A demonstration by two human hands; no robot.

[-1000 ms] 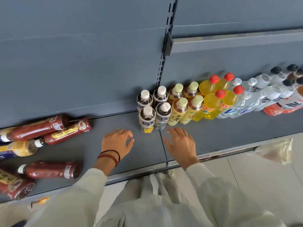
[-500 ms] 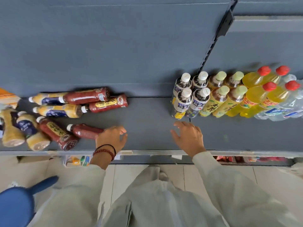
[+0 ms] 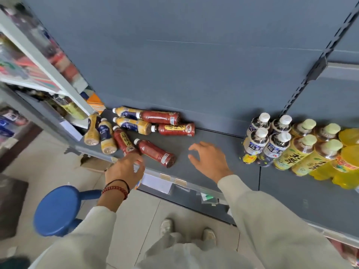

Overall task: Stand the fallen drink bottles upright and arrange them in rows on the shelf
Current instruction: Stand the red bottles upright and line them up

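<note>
Several fallen bottles lie at the left of the grey shelf (image 3: 204, 133). Among them are a red bottle (image 3: 155, 153) nearest the front, another red bottle (image 3: 175, 129) behind it, and a yellow-brown bottle (image 3: 134, 125) with a blue label. My left hand (image 3: 125, 168) hovers at the shelf's front edge just left of the nearest red bottle, fingers apart, holding nothing. My right hand (image 3: 208, 159) is spread open over the bare shelf to that bottle's right. Upright bottles in rows stand at the right: white-capped dark ones (image 3: 258, 140), green-capped tea (image 3: 299, 150), yellow drinks (image 3: 347, 164).
A blue round stool (image 3: 58, 209) stands on the floor at lower left. A neighbouring rack (image 3: 44, 61) with goods rises at the left. The shelf's front rail (image 3: 174, 181) carries price tags. My shoes (image 3: 186, 230) are on the tiled floor below.
The view has swung left, bringing the fallen bottles to the middle. Both hands have moved left with it, the left one reaching the nearest red bottle.
</note>
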